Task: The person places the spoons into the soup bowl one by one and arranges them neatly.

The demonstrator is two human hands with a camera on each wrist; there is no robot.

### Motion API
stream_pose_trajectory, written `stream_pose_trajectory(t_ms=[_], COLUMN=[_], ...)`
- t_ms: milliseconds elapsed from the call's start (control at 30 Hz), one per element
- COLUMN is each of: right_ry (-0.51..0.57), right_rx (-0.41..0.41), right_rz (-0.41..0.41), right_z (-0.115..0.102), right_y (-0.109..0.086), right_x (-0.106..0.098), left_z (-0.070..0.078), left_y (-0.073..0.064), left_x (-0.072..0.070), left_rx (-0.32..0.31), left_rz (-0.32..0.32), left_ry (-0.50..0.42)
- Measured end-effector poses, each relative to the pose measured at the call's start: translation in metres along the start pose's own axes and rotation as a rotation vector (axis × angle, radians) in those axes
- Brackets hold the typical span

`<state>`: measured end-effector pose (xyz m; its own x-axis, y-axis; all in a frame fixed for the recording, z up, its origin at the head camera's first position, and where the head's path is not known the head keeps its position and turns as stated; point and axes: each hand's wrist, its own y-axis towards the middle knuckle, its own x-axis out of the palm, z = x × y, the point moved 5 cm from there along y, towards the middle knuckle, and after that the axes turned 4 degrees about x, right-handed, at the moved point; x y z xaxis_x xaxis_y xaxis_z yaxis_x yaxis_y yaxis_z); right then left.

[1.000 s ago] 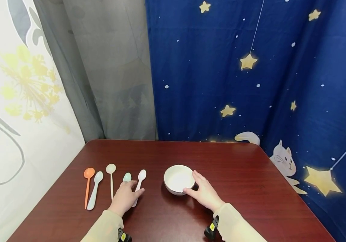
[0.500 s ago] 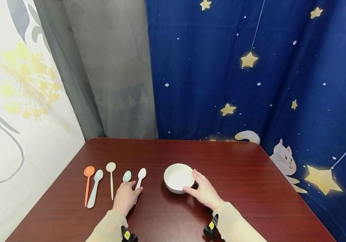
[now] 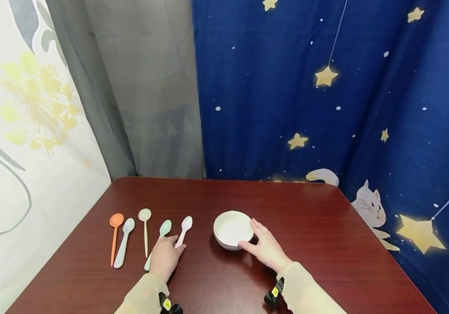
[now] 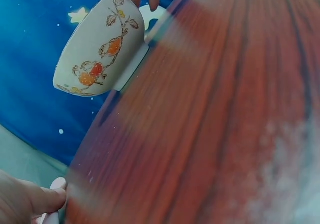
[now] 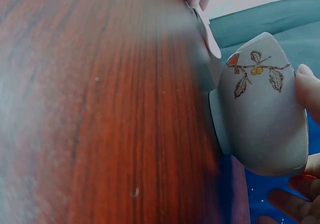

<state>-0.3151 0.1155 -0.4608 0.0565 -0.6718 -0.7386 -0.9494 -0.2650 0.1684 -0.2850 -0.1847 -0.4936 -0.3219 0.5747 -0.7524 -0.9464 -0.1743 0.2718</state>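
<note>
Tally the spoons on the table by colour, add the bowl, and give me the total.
Orange spoon: 1
Pale blue spoon: 1
Cream spoon: 1
Mint green spoon: 1
Pale pink spoon: 1
Bowl: 1
Total: 6

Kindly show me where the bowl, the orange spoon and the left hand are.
Bowl [image 4: 102, 47], left wrist view: painted outer wall.
Orange spoon [image 3: 114, 238], head view: its handle.
Left hand [image 3: 164, 258], head view: back of the hand.
</note>
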Motion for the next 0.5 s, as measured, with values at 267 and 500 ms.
stream_pose_trajectory(t_ms=[267,500], right_ry=[0.004,0.001], right_rx=[0.011,0.017], right_rz=[0.000,0.001], right_z=[0.0016,0.0021], right_y=[0.0008,0.0006], right_x=[0.0011,0.0018], left_z=[0.0059,0.0053], left_y=[-0.0035,-0.0051], left_x=[0.0030,0.0059], left_rx=[0.114,0.101], left_rz=[0.082,0.086], left_ry=[0.050,0.051])
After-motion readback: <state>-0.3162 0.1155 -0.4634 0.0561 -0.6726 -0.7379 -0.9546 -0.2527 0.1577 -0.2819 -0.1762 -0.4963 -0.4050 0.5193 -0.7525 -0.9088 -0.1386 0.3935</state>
